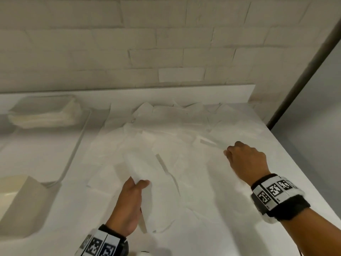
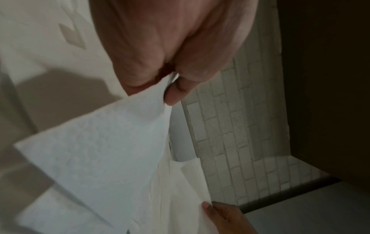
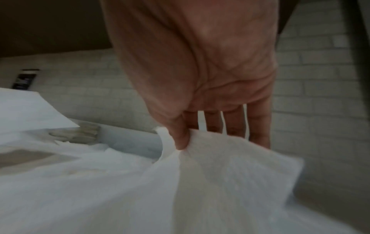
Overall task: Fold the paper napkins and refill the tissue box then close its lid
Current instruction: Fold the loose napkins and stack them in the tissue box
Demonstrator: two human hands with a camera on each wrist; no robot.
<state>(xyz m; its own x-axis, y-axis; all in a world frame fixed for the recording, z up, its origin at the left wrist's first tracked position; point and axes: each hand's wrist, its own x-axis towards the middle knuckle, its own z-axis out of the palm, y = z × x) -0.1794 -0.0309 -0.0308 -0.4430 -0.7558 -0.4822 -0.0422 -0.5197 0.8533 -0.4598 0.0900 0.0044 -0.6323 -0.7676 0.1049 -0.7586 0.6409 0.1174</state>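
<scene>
A white paper napkin [image 1: 173, 174] is stretched over the white counter between both hands. My left hand [image 1: 137, 183] pinches its near-left corner between thumb and fingers; the pinch on the napkin [image 2: 112, 142] also shows in the left wrist view under the left hand [image 2: 170, 88]. My right hand [image 1: 230, 151] pinches the far-right edge, and in the right wrist view the right hand [image 3: 183, 142] has its thumb pressed on the napkin [image 3: 220, 174]. Several loose unfolded napkins [image 1: 184, 124] lie spread behind. A tissue box [image 1: 46, 113] at the far left holds a stack of folded napkins.
A beige lid-like block [image 1: 24, 200] sits at the near left, beside a raised ridge [image 1: 73, 154] in the counter. A white brick wall [image 1: 166, 43] backs the counter. The counter's right edge [image 1: 302, 163] runs diagonally, with a dark vertical post [image 1: 304, 71] beyond.
</scene>
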